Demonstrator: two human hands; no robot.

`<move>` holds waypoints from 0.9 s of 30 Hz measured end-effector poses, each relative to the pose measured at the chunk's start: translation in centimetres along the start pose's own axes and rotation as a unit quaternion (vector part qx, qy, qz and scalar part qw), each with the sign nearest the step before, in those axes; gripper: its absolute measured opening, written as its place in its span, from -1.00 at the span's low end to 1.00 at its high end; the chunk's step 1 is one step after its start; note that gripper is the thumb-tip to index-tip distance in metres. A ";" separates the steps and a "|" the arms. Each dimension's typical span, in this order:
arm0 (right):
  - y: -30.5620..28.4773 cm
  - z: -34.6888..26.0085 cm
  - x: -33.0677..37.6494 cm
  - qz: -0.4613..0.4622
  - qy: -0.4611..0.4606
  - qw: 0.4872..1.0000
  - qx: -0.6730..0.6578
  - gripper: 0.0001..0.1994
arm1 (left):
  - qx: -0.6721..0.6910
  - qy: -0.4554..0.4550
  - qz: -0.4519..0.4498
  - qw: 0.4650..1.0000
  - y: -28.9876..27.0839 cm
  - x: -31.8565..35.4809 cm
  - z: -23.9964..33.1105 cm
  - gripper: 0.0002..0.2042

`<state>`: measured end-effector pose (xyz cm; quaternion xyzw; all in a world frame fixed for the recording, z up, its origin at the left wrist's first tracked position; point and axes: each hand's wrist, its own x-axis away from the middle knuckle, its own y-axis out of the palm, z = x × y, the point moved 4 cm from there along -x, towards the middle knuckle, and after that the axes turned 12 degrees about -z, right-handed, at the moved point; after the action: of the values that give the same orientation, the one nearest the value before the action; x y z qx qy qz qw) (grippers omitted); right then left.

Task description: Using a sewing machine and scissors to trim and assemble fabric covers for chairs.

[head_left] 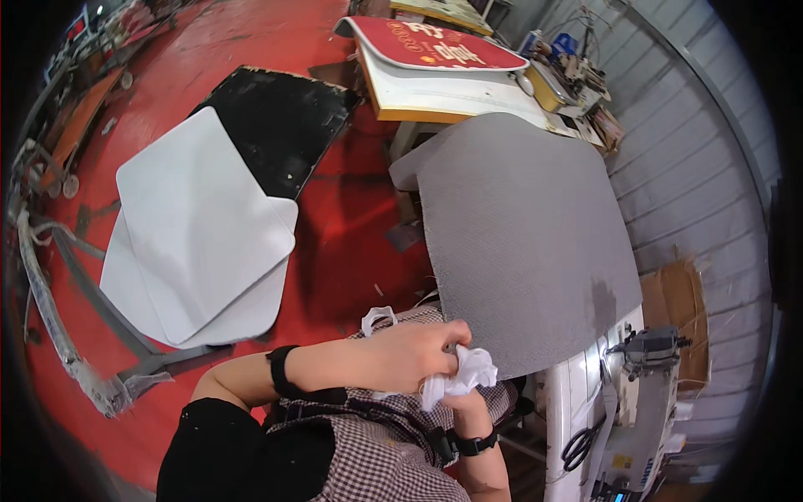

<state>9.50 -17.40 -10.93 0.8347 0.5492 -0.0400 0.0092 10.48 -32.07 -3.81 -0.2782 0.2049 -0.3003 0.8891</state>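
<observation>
Over my lap, my left hand (416,353) is closed with its fingers curled round a crumpled white fabric strip (473,373). Just below it, my right hand (468,403) is closed on the same bunched strip, its fingers mostly hidden behind the folds. A loop of similar white strip (379,317) shows beyond my left forearm. In front of my hands, a large grey mat (527,243) drapes over the sewing table, its near edge close to the bunch. Black bands circle both wrists.
To the right stand a sewing machine (654,345) and black-handled scissors (577,449) on the white table. White mats (196,226) are stacked at left beside a black board (280,125). A red printed mat (435,43) lies on the far table. Metal frame bars (100,293) cross the left floor.
</observation>
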 end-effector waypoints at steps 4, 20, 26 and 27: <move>-0.1 2.7 -2.2 0.108 0.206 0.955 -0.183 -0.62 | 0.131 0.005 0.089 0.987 0.1 2.7 -6.1 -0.61; -1.7 2.5 -7.6 0.043 0.147 0.983 -0.098 -0.63 | 0.799 -0.085 0.060 0.593 8.2 7.0 -20.7 -0.16; -2.1 1.2 -10.8 -0.048 0.192 0.894 0.401 -0.66 | 0.822 -0.043 0.036 0.567 6.4 7.0 -17.1 -0.16; -1.7 2.1 -11.2 -0.097 0.300 0.825 0.468 -0.63 | 0.708 -0.107 0.025 0.697 6.1 6.8 -17.0 -0.39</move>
<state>3.46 -27.09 -12.15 0.6520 0.5184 -0.0409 -0.5518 8.98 -38.71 -21.86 0.4090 -0.1579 -0.3022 0.8465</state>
